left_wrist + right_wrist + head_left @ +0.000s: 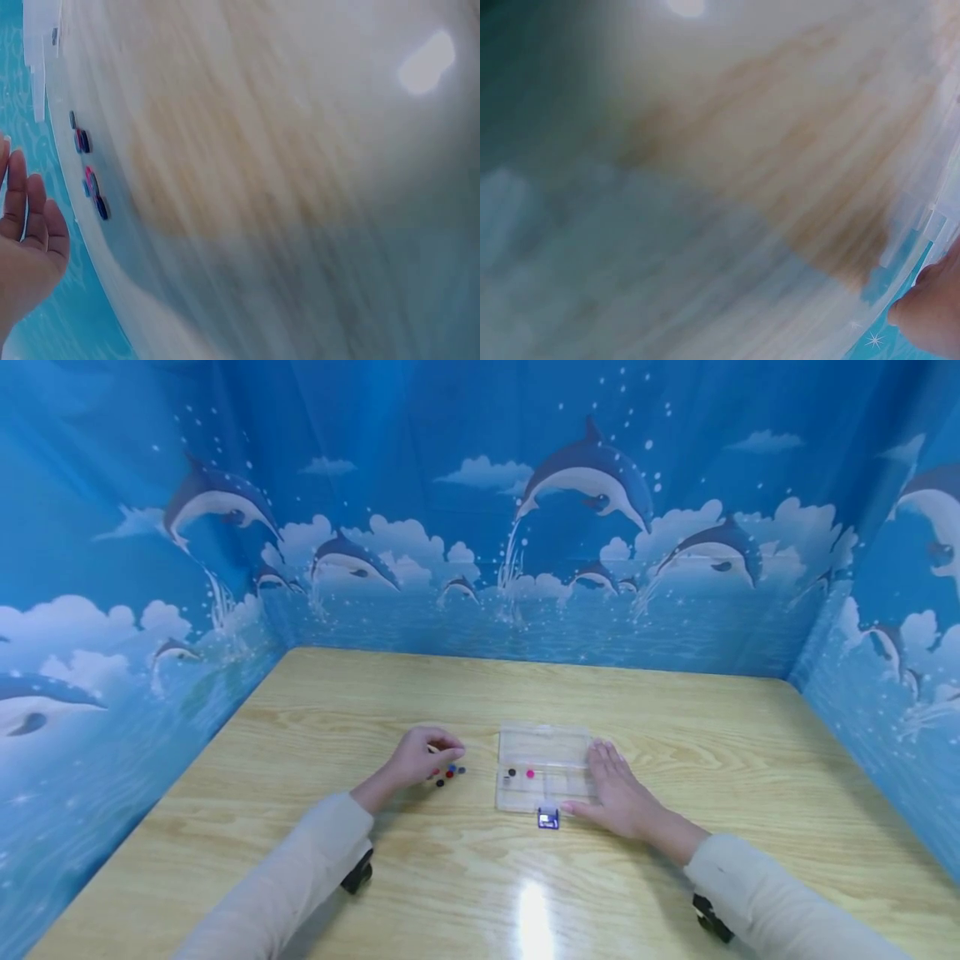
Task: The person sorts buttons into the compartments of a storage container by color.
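My left hand (426,758) is over a small group of coloured beads (450,774) on the table, thumb and index fingertips close together. In the left wrist view, the other fingers (36,206) curve loosely near the beads (85,141); I cannot tell whether a bead is between the fingertips. A clear plastic compartment box (522,795) lies with its lid (543,745) folded back. Inside its left part are a black bead (512,772) and a pink bead (530,774). My right hand (622,793) rests along the box's right side, fingers straight, thumb near the front edge.
A small blue-edged tag (548,818) is at the box's front edge. The wood-grain table (420,893) spreads around, with a light reflection near its front. A blue dolphin-print curtain (480,602) encloses the back and sides.
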Demonstrator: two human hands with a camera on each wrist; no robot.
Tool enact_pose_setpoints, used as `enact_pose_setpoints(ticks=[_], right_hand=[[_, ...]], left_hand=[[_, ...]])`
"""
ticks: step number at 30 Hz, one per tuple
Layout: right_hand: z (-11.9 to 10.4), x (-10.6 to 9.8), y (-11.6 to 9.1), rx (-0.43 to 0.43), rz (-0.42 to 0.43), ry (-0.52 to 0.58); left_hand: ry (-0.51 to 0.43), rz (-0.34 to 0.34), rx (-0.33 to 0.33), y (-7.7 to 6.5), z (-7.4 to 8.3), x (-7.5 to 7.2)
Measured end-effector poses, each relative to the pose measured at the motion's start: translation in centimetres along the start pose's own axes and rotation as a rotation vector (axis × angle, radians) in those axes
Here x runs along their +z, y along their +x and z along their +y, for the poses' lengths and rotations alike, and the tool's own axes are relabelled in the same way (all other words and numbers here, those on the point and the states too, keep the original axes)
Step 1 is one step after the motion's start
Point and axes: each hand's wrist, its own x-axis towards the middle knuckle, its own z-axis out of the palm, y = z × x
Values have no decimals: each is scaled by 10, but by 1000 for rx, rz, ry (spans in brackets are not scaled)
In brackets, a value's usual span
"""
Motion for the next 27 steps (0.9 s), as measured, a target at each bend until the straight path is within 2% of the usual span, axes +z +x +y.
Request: enact_pose_setpoints(ticks=[6, 12, 19, 27], right_hand=[[0, 0, 0, 1, -1, 5], [0, 1, 0, -2, 2, 2], [3, 2, 0, -1, 5, -1], [2, 1, 0, 3, 1, 1]], left_hand=[[5, -4, -16, -1, -7, -5], [7, -38, 17, -2, -13, -10], [21, -67, -5, -2, -18, -14], [40, -81, 36, -4, -24, -18]])
